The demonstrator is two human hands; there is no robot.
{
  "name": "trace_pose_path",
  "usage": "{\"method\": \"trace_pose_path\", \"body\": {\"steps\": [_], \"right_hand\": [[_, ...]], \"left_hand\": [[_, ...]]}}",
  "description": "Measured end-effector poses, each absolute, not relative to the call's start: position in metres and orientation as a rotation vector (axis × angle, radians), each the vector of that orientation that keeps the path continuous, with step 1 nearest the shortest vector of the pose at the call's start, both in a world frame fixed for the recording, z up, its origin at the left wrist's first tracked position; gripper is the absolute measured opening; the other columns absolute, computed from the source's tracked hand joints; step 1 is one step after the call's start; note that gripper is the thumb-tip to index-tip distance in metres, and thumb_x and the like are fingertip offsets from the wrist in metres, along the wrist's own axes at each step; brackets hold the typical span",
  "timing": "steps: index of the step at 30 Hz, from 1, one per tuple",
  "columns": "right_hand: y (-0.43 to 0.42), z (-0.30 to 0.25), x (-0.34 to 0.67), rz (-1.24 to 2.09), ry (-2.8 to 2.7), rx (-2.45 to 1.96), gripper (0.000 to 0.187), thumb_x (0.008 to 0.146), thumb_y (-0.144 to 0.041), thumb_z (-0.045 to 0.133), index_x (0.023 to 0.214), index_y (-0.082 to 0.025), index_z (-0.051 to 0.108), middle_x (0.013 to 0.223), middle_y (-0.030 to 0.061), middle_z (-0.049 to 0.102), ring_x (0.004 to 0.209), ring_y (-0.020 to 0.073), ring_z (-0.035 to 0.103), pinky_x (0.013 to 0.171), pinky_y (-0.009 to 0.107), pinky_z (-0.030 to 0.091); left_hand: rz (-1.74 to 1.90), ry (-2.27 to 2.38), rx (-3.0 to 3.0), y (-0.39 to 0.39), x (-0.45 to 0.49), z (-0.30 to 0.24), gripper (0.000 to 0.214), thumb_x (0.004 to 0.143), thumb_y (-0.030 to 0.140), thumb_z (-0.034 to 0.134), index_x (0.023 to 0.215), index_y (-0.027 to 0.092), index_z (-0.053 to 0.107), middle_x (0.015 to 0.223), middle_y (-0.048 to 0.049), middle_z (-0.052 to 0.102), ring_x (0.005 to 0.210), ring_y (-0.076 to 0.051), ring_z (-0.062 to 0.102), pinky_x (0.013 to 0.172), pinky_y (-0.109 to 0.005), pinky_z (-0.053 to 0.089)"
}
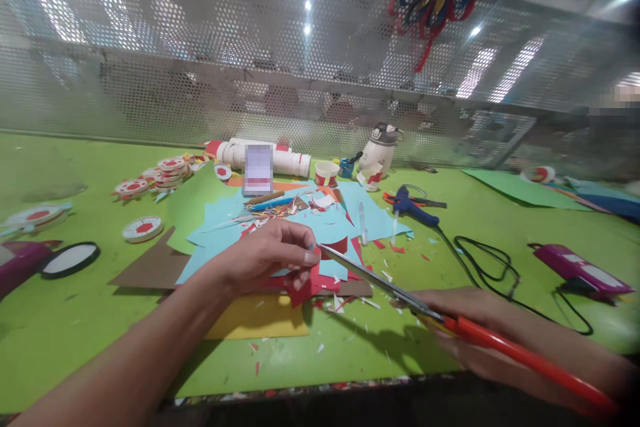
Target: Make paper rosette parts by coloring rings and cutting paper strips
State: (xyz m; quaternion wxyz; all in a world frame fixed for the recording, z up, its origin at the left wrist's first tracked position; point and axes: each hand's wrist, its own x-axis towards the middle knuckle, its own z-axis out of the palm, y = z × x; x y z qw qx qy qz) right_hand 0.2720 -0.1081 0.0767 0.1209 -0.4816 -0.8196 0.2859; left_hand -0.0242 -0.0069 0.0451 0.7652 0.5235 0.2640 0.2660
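Note:
My left hand (273,253) is closed in a pinch on a piece of red paper (307,285) above a pile of coloured sheets. My right hand (480,320) grips long scissors (400,293) with red-orange handles. The metal blades point left and their tips reach my left fingertips at the red paper. Under the hands lie light-blue sheets (330,220), a yellow sheet (260,320) and a brown sheet (150,267) on the green table (75,333).
A blue glue gun (415,208) with a black cord (500,267) lies to the right, a magenta device (580,270) further right. Round red-and-white discs (143,228) sit at left. White tubes (280,159), a paper cup (326,173) and a perforated metal screen (250,67) stand behind.

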Motion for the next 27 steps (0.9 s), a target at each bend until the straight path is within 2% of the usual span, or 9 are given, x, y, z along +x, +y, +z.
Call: {"method": "trace_pose_path", "body": {"steps": [3,6,16,22,27], "right_hand": [[-0.11,0.073,0.28,0.742,-2.488,-1.521,0.039,0.088,-0.03,0.055,0.127,-0.031,0.06,0.108,0.0034,0.072,0.101,0.0258,0.066,0.084,0.036,0.055],[-0.112,0.071,0.287,0.658,-2.468,-1.597,0.041,0.086,-0.034,0.058,0.127,-0.034,0.06,0.122,0.0039,0.066,0.108,0.0286,0.063,0.091,0.041,0.052],[-0.108,0.084,0.283,0.67,-2.519,-1.531,0.041,0.086,-0.03,0.056,0.126,-0.033,0.061,0.124,0.0028,0.066,0.108,0.0278,0.064,0.095,0.042,0.05],[-0.106,0.089,0.281,0.807,-2.516,-1.505,0.038,0.088,-0.027,0.054,0.124,-0.03,0.063,0.122,0.0027,0.067,0.105,0.028,0.066,0.08,0.034,0.058],[-0.106,0.091,0.283,0.835,-2.487,-1.424,0.041,0.081,-0.022,0.061,0.12,-0.031,0.066,0.109,0.0017,0.073,0.092,0.0264,0.07,0.071,0.029,0.059]], "left_hand": [[0.563,0.602,1.145,-0.007,-0.024,0.045,0.011,0.067,0.019,0.072,0.07,0.015,0.062,0.051,-0.0009,0.061,0.044,-0.011,0.056,0.039,-0.019,0.032],[0.544,0.619,1.17,-0.007,-0.024,0.046,0.01,0.068,0.019,0.071,0.068,0.014,0.063,0.05,-0.0012,0.06,0.044,-0.01,0.056,0.038,-0.018,0.033],[0.503,0.585,1.261,-0.007,-0.026,0.045,0.01,0.074,0.021,0.071,0.069,0.015,0.064,0.053,-0.0015,0.063,0.045,-0.01,0.056,0.043,-0.019,0.038],[0.482,0.565,1.291,-0.006,-0.027,0.042,0.01,0.074,0.022,0.072,0.071,0.015,0.065,0.053,-0.0018,0.064,0.046,-0.009,0.056,0.045,-0.019,0.039],[0.451,0.542,1.318,-0.005,-0.03,0.042,0.011,0.075,0.023,0.072,0.072,0.015,0.065,0.054,-0.0017,0.064,0.048,-0.011,0.059,0.046,-0.019,0.04]]}}
